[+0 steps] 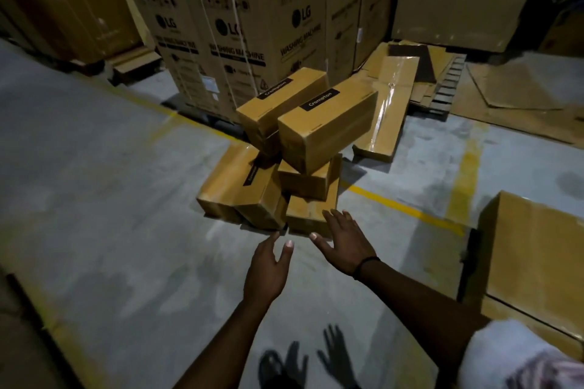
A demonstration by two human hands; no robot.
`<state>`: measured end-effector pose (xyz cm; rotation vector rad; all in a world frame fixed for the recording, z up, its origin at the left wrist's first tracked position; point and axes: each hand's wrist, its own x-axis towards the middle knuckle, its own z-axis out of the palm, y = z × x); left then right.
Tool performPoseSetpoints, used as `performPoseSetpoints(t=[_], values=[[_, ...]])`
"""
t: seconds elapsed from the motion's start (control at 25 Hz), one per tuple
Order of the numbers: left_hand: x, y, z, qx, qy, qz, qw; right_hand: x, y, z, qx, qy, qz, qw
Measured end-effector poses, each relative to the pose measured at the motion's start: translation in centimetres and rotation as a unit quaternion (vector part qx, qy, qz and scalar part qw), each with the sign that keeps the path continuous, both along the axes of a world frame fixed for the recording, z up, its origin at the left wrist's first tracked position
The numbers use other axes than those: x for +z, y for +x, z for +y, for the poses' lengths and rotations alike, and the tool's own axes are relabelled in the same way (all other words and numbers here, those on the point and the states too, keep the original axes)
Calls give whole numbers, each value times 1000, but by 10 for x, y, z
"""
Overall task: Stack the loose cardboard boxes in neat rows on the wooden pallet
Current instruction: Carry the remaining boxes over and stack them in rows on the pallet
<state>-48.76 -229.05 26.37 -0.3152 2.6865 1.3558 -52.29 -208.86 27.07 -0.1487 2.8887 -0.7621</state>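
Note:
A loose heap of long cardboard boxes lies on the concrete floor in the middle. Two tilted boxes with black labels top it: the right top box (325, 126) and the left top box (278, 101). Under them are a small middle box (306, 181), a low front box (308, 215) and two flat boxes at the left (227, 181). Another long box (384, 114) leans to the right of the heap. My left hand (268, 271) and my right hand (343, 241) reach out with fingers spread, holding nothing, just short of the low front box. A dark pallet (445, 88) shows at the back right under flattened cardboard.
Tall washing-machine cartons (240, 28) stand stacked right behind the heap. Flattened cardboard sheets (512, 95) cover the floor at the back right. A large box (537, 249) sits at the right edge. Yellow floor lines (407, 208) cross the concrete.

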Motion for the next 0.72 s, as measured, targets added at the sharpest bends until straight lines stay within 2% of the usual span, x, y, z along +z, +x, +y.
performPoseSetpoints(t=[0.32, 0.48, 0.72], values=[[-14, -200, -40, -100, 24, -13, 995, -29, -171, -25, -107, -18, -20, 994], [-12, -300, -65, -150, 22, -3, 988, -31, -255, -40, -164, -41, 6, 986], [-22, -422, -59, -173, -5, 9, 985, -46, -352, -35, -209, -71, -34, 975]])
